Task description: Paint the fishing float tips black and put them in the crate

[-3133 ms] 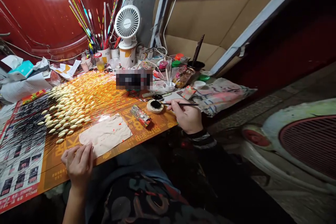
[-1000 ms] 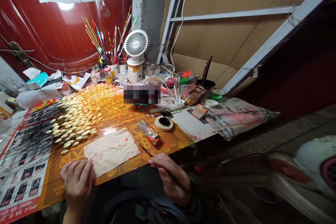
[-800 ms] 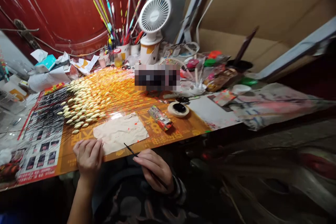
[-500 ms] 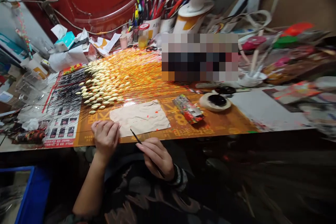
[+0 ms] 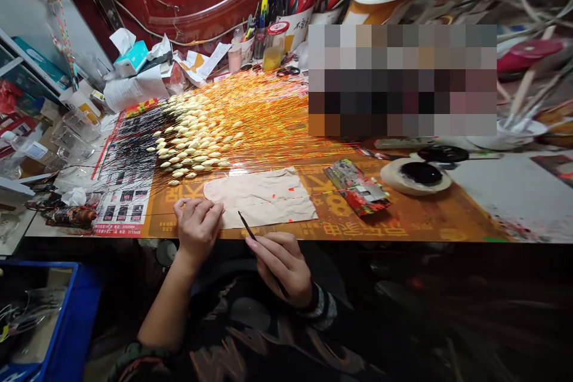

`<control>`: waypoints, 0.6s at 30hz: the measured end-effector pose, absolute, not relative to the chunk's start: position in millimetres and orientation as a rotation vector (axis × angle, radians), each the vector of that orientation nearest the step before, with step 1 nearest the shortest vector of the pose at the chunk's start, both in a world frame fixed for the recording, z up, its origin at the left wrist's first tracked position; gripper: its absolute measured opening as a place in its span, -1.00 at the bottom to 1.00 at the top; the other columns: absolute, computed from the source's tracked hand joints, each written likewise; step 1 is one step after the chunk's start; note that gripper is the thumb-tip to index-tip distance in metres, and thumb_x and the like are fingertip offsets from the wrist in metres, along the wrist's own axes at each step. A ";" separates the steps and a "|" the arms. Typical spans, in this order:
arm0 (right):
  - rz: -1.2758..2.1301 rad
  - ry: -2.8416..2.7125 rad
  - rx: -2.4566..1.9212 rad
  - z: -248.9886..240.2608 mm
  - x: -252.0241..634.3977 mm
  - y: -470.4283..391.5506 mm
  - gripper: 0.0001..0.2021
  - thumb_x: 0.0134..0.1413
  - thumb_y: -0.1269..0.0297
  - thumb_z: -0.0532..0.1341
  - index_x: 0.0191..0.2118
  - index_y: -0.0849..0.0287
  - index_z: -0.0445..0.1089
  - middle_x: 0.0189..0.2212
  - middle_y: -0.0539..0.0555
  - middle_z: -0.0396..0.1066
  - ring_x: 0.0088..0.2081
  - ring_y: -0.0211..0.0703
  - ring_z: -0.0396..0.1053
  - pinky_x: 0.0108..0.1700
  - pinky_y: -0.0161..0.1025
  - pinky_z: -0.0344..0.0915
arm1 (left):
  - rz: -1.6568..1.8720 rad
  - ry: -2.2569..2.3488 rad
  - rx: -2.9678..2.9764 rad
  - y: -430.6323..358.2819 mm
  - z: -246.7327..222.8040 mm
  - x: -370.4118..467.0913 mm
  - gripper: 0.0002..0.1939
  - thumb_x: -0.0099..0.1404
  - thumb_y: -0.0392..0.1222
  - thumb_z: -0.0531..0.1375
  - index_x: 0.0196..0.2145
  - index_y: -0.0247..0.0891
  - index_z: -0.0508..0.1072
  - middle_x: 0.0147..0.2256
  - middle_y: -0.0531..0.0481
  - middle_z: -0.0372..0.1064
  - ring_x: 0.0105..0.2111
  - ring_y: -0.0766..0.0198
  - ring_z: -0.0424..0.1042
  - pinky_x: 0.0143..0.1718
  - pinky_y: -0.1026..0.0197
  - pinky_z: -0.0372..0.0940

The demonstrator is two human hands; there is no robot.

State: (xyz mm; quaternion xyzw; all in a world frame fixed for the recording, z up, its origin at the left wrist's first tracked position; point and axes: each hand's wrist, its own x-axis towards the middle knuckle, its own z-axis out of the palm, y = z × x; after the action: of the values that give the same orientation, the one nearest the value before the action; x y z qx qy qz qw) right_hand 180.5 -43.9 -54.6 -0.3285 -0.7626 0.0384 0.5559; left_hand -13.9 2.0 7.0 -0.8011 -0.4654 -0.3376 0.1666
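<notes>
My left hand (image 5: 199, 225) is closed at the left end of a cream cloth (image 5: 259, 191), palm down. Fine lines run out on both sides of its fingers, like the stem and tip of a fishing float; the fingers hide its body. In my right hand (image 5: 284, 265) is a thin dark paintbrush (image 5: 246, 225), gripped like a pen, its tip raised toward the cloth's front edge. Beyond the cloth lies a dense bunch of fishing floats (image 5: 194, 134) with cream bodies, black stems and bright orange-yellow tips. A few red specks mark the cloth.
To the right are a paint-crusted block (image 5: 356, 185) and a round pale dish of black paint (image 5: 416, 176). Jars (image 5: 274, 51), a pot of brushes (image 5: 298, 27) and a tissue box (image 5: 131, 59) line the back. A blue crate (image 5: 83, 316) stands below left.
The camera view has shifted, so the table and both hands appear farther right. Both hands keep nearly the same pose, with the paintbrush still in the right one.
</notes>
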 end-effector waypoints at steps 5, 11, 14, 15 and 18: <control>0.071 -1.799 -0.821 -52.6 178.3 -44.5 -0.39 0.17 0.58 0.18 0.31 0.11 0.17 -0.11 0.17 0.49 -0.13 -0.01 0.36 -0.13 -0.06 0.40 | -0.963 -1.319 -2.271 1.9 7.2 -13.8 -0.85 0.34 -0.24 0.23 -0.13 -0.19 0.51 -0.27 -0.01 0.54 -0.21 0.20 0.41 -0.01 0.00 0.11; 0.057 -1.824 -0.854 -51.8 178.9 -46.0 -0.40 0.19 0.57 0.17 0.32 0.09 0.15 -0.09 0.16 0.49 -0.11 -0.02 0.36 -0.11 -0.05 0.40 | -0.964 -1.327 -2.261 1.5 5.8 -14.2 -0.86 0.34 -0.23 0.22 -0.13 -0.17 0.51 -0.26 -0.01 0.54 -0.20 0.21 0.42 0.00 0.00 0.10; 0.052 -1.824 -0.859 -52.9 178.4 -46.2 -0.40 0.19 0.57 0.17 0.32 0.10 0.16 -0.08 0.16 0.48 -0.10 -0.01 0.35 -0.10 -0.05 0.40 | -0.977 -1.315 -2.257 1.7 5.1 -14.2 -0.85 0.33 -0.24 0.24 -0.13 -0.18 0.50 -0.27 0.00 0.54 -0.20 0.21 0.41 0.00 -0.01 0.10; 0.052 -1.824 -0.860 -53.3 178.3 -46.3 -0.40 0.19 0.57 0.17 0.32 0.11 0.16 -0.08 0.17 0.48 -0.10 0.00 0.35 -0.10 -0.05 0.40 | -0.981 -1.310 -2.256 1.7 4.9 -14.2 -0.85 0.33 -0.25 0.24 -0.13 -0.18 0.50 -0.27 0.00 0.54 -0.21 0.21 0.41 0.00 -0.01 0.10; 0.048 -1.826 -0.859 -54.1 178.0 -46.2 -0.40 0.19 0.58 0.17 0.32 0.12 0.16 -0.08 0.18 0.48 -0.10 0.00 0.34 -0.10 -0.04 0.39 | -0.986 -1.310 -2.253 1.8 4.1 -14.4 -0.85 0.32 -0.25 0.25 -0.13 -0.18 0.50 -0.27 0.01 0.54 -0.21 0.21 0.41 0.00 -0.01 0.10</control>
State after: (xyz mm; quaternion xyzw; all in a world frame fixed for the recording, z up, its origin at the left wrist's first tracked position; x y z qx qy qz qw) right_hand 178.0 -46.2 -54.1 -0.3602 -0.7656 0.0203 0.5326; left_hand -14.4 1.8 4.1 -0.7958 -0.4628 -0.3482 0.1768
